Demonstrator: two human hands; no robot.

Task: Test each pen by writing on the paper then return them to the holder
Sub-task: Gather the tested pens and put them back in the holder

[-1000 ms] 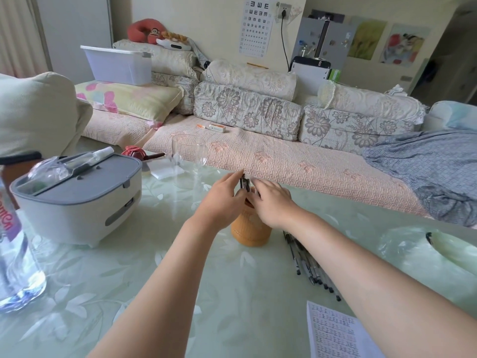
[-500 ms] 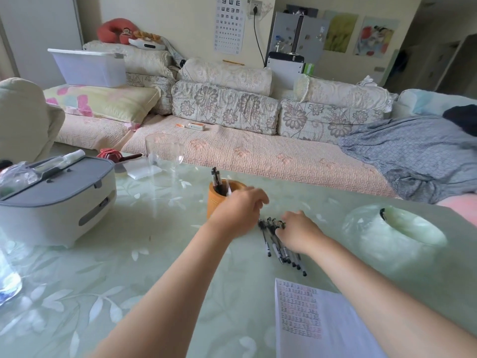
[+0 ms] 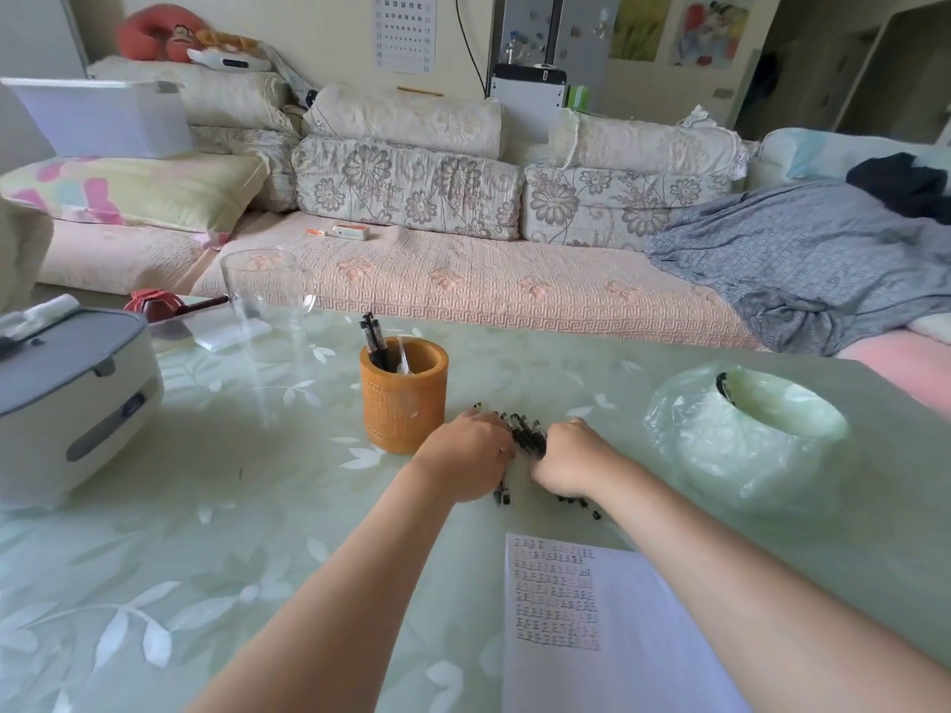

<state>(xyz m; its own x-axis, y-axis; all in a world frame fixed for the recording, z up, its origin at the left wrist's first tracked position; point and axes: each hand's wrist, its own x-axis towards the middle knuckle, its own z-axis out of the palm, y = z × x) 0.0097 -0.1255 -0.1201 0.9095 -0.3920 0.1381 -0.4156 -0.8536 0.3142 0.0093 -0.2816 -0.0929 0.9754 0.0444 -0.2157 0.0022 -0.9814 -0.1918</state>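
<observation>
An orange cylindrical holder (image 3: 403, 403) stands mid-table with a few black pens (image 3: 374, 340) upright in it. Just right of it lies a pile of several black pens (image 3: 526, 433) on the table. My left hand (image 3: 467, 461) rests palm down on the pile's left side, fingers curled over pens. My right hand (image 3: 571, 461) covers the pile's right side, fingers curled on the pens; pen tips stick out below both hands. A white paper (image 3: 607, 630) with rows of written marks lies near the front edge, under my right forearm.
A white and grey appliance (image 3: 67, 398) sits at the left. An empty clear glass (image 3: 267, 285) stands behind the holder. A plastic-wrapped pale green bowl (image 3: 751, 429) is at the right. A sofa with cushions runs beyond the table's far edge.
Both hands left the holder's top and came down to the pen pile right of it. The view shifted so the holder sits further left and the paper shows more.
</observation>
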